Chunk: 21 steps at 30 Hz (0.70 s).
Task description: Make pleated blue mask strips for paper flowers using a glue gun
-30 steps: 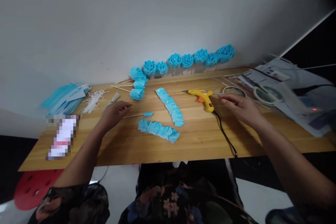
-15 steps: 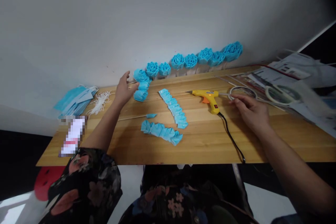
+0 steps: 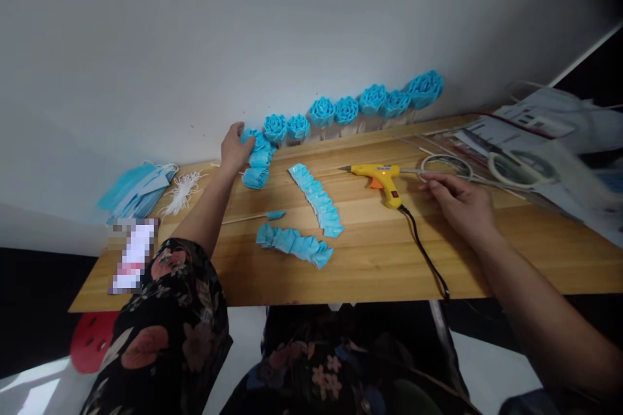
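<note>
My left hand (image 3: 235,146) is at the left end of the row by the wall, closed around the side of a blue pleated flower (image 3: 261,139), thumb across its front. Two more blue flower shapes sit just below it, the lowest a ruffled roll (image 3: 256,177). My right hand (image 3: 460,204) rests low over the table, thumb and forefinger together at the glue stick (image 3: 411,171) that juts from the back of a yellow glue gun (image 3: 382,175). The gun lies on its side, nozzle pointing left. Two pleated blue strips (image 3: 316,200) and a stick with a blue tip (image 3: 276,214) lie between my hands.
Several finished blue flowers (image 3: 346,110) line the wall. At left are stacked blue masks (image 3: 139,191), white ear loops (image 3: 183,191) and a blurred phone (image 3: 134,256). Right are a tape roll (image 3: 446,168), scissors (image 3: 518,168) and papers. The gun's black cord (image 3: 423,253) runs over the front edge.
My left hand has moved in against the leftmost flower and its spread fingers have closed on it. My right hand and the glue gun keep their places; the view has shifted slightly.
</note>
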Available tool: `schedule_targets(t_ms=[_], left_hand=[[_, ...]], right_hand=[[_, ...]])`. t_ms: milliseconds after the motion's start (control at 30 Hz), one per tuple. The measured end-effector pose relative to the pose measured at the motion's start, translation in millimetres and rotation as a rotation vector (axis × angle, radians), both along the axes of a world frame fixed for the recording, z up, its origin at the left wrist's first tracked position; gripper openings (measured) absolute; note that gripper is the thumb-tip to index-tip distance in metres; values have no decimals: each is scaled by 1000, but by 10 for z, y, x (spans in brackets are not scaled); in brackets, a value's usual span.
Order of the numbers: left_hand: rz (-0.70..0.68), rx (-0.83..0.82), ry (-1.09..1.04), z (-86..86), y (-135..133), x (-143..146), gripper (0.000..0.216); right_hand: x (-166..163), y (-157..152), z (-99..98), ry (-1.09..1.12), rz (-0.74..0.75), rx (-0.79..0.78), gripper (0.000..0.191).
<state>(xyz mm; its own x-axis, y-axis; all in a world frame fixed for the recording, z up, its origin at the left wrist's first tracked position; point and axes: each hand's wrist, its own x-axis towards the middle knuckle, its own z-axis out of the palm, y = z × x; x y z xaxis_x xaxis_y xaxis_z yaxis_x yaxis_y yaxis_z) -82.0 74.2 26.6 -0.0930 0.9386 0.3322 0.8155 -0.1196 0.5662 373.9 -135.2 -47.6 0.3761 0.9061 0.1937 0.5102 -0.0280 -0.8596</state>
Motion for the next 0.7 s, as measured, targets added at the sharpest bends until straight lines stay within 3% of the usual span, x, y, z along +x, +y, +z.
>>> schedule_targets(t_ms=[300,567,700], left_hand=[[-45,40,-28,30,-192,-143,59],[-37,96,129,59,-629,-177,37],[-143,82,274,-22,-755,-32,24]], right_hand=[[-49,-22,72,-16,-25,-22,39],[-15,18,29,10,-11,-20,41],[-11,19,30,6,-9,-22,40]])
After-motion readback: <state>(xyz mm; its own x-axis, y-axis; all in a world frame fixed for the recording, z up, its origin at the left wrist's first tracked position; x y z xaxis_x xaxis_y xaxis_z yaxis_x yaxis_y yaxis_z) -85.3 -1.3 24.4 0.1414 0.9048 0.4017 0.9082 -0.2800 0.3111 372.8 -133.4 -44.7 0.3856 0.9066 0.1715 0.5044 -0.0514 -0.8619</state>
